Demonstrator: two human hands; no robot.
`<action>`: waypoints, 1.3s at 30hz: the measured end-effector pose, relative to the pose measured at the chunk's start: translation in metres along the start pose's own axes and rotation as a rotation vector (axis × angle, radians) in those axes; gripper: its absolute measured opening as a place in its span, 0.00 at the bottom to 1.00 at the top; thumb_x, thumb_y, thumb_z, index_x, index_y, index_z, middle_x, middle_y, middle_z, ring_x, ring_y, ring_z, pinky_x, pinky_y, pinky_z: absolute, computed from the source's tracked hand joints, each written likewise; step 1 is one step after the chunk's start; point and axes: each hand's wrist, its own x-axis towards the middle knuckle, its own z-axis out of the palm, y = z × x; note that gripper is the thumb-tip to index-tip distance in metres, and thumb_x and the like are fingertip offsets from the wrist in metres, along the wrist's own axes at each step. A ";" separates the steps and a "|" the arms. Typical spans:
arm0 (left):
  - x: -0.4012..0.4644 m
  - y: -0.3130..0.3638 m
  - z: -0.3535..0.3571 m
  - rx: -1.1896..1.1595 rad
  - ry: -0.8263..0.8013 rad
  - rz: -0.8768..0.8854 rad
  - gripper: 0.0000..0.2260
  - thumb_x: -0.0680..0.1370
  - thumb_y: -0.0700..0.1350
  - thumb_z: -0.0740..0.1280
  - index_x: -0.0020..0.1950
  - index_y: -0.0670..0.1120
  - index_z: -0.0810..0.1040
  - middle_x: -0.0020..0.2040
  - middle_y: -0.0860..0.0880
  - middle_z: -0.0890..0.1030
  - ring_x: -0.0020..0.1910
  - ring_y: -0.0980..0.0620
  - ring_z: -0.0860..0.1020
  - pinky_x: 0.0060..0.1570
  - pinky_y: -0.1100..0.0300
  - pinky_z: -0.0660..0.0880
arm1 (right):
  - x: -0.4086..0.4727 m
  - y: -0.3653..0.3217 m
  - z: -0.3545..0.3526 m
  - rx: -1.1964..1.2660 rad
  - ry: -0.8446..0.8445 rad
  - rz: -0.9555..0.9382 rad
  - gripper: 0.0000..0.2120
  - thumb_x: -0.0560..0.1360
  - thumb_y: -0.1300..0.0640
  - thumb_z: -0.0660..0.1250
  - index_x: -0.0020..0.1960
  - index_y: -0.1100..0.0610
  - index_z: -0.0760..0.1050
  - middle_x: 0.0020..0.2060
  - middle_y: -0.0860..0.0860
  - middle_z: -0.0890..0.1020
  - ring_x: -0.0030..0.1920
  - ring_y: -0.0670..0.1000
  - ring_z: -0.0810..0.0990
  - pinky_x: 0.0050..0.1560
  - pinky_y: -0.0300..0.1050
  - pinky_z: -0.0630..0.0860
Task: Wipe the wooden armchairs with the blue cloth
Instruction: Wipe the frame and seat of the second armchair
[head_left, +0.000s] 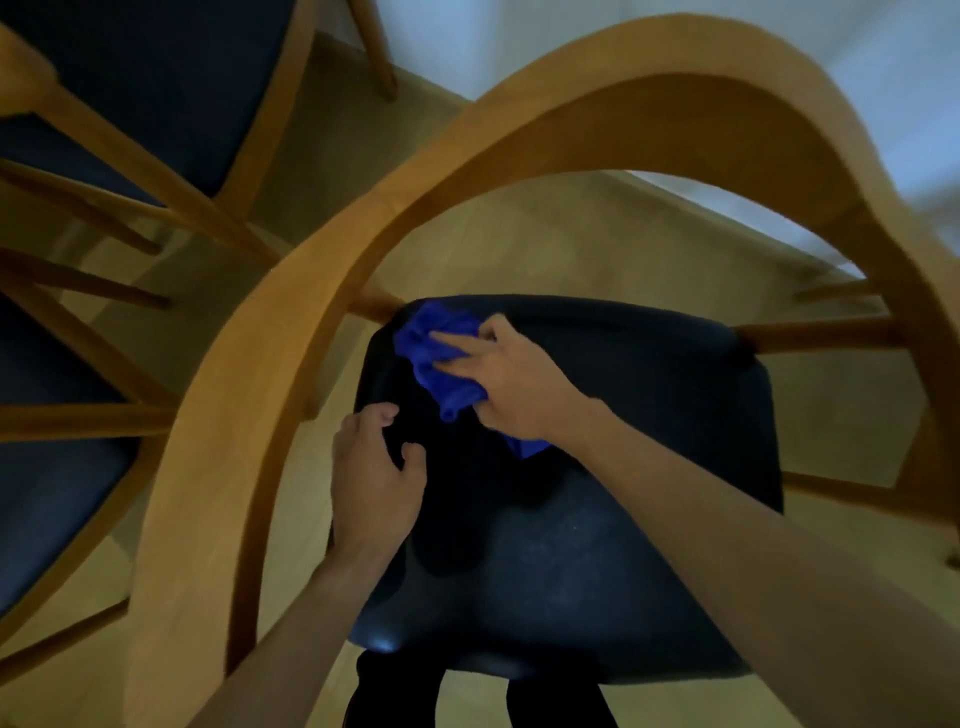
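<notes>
Right hand (511, 382) is pressing the blue cloth (434, 351) flat-fingered against the armchair (649, 109) seat. Left hand (374, 480), loosely curled, is resting on the seat, grasping nothing.

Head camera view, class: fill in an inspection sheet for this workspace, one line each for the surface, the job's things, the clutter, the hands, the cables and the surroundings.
Surface: dark padded seat of the near armchair, inside its curved wooden frame.
Job's things: blue cloth, bunched, lying on the seat's far left corner.
Clutter: nothing seen.
Hands: right hand presses on the cloth with fingers extended; left hand rests on the seat's left edge, fingers loosely curled, holding nothing.
Cables: nothing seen.
Surroundings: two other armchairs of the same kind at left, light floor, pale wall beyond; the picture is blurred towards its edges.
</notes>
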 end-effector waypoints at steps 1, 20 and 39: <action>-0.001 0.007 0.003 -0.007 -0.019 0.033 0.15 0.76 0.41 0.66 0.62 0.47 0.72 0.57 0.52 0.74 0.58 0.54 0.72 0.53 0.63 0.66 | -0.024 0.008 0.005 -0.008 -0.019 0.007 0.29 0.72 0.55 0.63 0.73 0.44 0.68 0.78 0.43 0.60 0.59 0.55 0.67 0.60 0.48 0.69; -0.050 -0.021 -0.016 0.089 -0.025 -0.211 0.12 0.78 0.46 0.64 0.61 0.49 0.72 0.57 0.52 0.74 0.57 0.52 0.71 0.50 0.58 0.69 | -0.095 -0.008 0.035 0.346 0.547 1.008 0.27 0.66 0.59 0.61 0.65 0.57 0.76 0.57 0.58 0.81 0.55 0.61 0.75 0.57 0.48 0.61; -0.073 -0.042 -0.026 0.058 0.042 -0.237 0.18 0.79 0.44 0.64 0.68 0.48 0.69 0.60 0.51 0.74 0.48 0.63 0.66 0.35 0.73 0.61 | 0.032 -0.050 -0.002 0.094 0.120 0.276 0.24 0.73 0.60 0.64 0.67 0.44 0.73 0.66 0.47 0.74 0.61 0.58 0.66 0.56 0.55 0.66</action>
